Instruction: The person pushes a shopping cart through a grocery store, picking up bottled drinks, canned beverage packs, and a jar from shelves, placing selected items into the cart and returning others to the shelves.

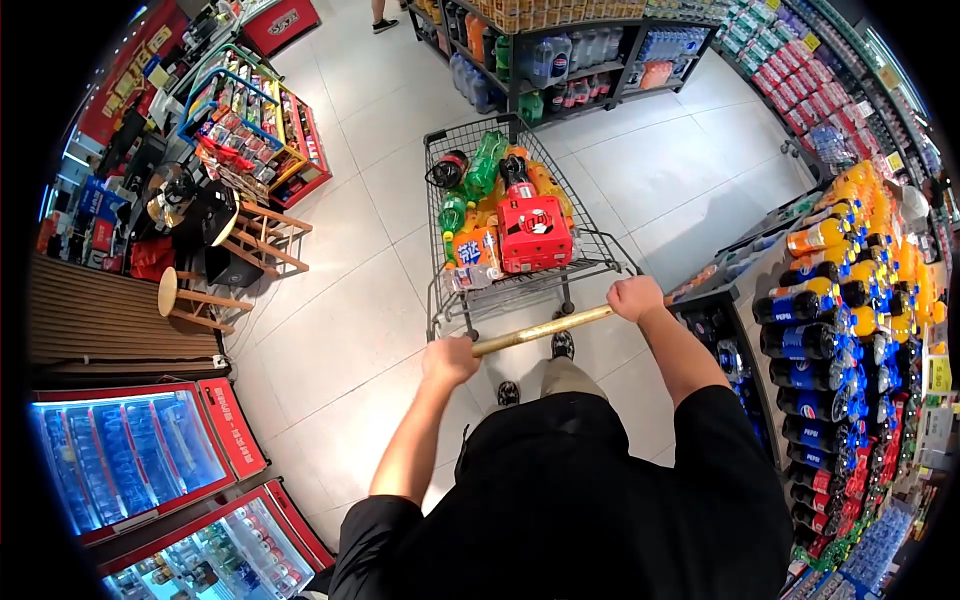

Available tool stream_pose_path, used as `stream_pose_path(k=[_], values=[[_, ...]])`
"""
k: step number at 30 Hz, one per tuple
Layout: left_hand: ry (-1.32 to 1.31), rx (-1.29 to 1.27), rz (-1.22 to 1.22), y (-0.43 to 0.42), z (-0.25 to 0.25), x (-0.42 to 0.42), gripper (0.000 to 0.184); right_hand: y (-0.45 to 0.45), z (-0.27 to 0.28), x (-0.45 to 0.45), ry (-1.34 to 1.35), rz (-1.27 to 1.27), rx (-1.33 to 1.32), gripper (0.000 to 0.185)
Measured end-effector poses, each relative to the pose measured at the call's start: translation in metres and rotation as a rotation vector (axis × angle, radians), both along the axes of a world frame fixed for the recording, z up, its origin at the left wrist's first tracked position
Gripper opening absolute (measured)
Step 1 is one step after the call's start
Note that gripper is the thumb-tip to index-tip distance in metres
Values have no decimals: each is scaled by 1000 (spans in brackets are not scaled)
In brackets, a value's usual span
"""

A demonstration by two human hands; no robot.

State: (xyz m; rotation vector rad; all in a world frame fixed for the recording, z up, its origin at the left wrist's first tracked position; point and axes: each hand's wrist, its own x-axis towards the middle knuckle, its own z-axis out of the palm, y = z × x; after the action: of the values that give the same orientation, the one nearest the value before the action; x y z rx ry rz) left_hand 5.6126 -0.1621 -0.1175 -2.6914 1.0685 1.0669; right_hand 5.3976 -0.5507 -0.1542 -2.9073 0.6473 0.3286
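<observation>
A metal shopping cart (437, 215) stands in front of me, with a yellow handlebar (543, 331) across its near side. My left hand (449, 361) is wrapped round the bar's left end. At the right end, my right hand (635, 298) grips it too. Inside the basket lie a red box (536, 235), green soda bottles (487, 165), dark cola bottles (447, 170) and an orange pack (476, 248) with white lettering. A clear bottle pack (470, 278) rests at the near left of the basket. Other items underneath are partly hidden.
Shelves of bottles (575, 55) stand ahead. Stacked soda bottles (805, 340) line the right side. On the left are wooden stools (180, 293), a snack rack (290, 130) and red-framed fridges (130, 455). Pale floor tiles (340, 250) run between them. A person's foot (384, 24) shows far ahead.
</observation>
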Motion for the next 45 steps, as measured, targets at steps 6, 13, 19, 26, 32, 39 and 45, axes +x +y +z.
stream_pose_path(k=[6,13,19,26,32,39,45], values=[[-38,-61,109,-58,-16,-28,29,-83,-10,6,-125,106,-28,38],[-176,-283,150,-126,-40,-43,27,-179,-7,40,-208,224,-19,31],[-179,-240,218,-169,-36,-15,22,-225,-4,88,-232,289,-12,31],[-256,-110,216,-181,-27,55,22,-220,-5,152,-239,244,6,33],[-353,-84,165,-167,-39,120,23,-201,-4,200,-367,266,37,32],[-404,-172,144,-167,-55,199,22,-199,-16,271,-332,200,-7,33],[-469,-305,132,-164,-64,279,18,-194,-13,341,-317,173,-38,33]])
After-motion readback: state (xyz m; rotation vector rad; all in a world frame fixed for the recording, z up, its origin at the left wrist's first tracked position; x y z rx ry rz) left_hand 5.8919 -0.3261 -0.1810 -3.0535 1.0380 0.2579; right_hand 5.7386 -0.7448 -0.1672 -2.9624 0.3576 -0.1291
